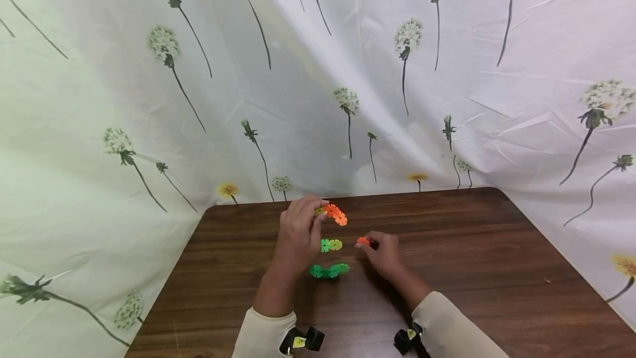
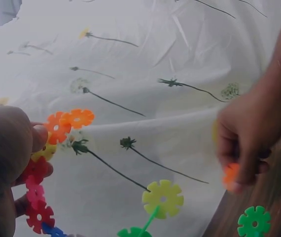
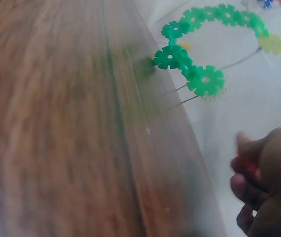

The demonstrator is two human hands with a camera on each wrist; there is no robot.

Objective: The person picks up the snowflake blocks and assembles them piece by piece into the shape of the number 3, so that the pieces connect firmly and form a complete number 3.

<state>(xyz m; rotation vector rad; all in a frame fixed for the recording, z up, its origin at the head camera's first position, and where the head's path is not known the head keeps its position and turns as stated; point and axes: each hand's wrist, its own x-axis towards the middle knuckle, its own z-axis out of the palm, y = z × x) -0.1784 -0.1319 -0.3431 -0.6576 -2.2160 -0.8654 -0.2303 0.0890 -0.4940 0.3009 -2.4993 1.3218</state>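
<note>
My left hand [image 1: 300, 228] grips a chain of flower-shaped interlocking plastic discs near its orange end [image 1: 335, 214]. In the left wrist view this chain runs from orange discs [image 2: 76, 118] through yellow, red and pink to a blue disc [image 2: 53, 230] at the bottom edge. Green discs [image 1: 329, 271] curve below the hand, with a yellow disc [image 2: 162, 199] at one end; how they join the held part is hidden. To the right, apart from the chain, my right hand [image 1: 386, 253] pinches a single orange disc [image 1: 364, 241] between thumb and fingers.
Both hands are above a dark brown wooden table [image 1: 472, 269]. A pale cloth [image 1: 308, 98] printed with dandelions hangs behind it and along its sides. Black wrist straps with cameras [image 1: 302, 340] sit over the cream sleeves [image 1: 457, 327].
</note>
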